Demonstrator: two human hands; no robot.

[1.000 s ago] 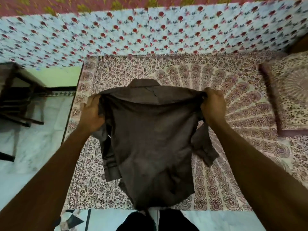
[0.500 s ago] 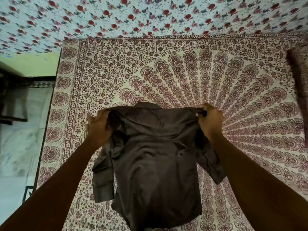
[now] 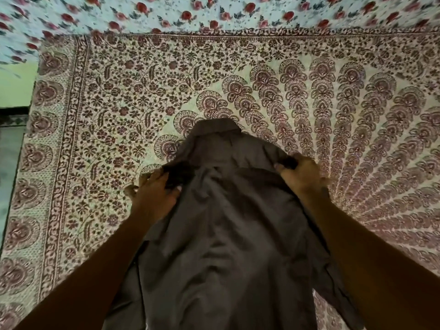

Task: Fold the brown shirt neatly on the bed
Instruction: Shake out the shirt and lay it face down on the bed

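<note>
The brown shirt point(image 3: 223, 234) lies back-up on the bed point(image 3: 119, 103), collar pointing away from me, its body running down toward the bottom edge of the head view. My left hand point(image 3: 154, 194) grips the left shoulder, fingers curled into the cloth. The right shoulder is pinched in my right hand point(image 3: 300, 175). Both sleeves hang at the sides, partly hidden under my forearms. The shirt's hem is out of frame.
The bed carries a maroon and cream patterned cover with a fan motif to the right. A white cloth with red flowers point(image 3: 214, 13) runs along the far side. At the left edge the floor point(image 3: 7, 163) and a green wall show.
The shirt has gone from hanging up in the air to lying lower and further onto the bed. Both hands kept their hold on the shoulders, and the view tilted down.
</note>
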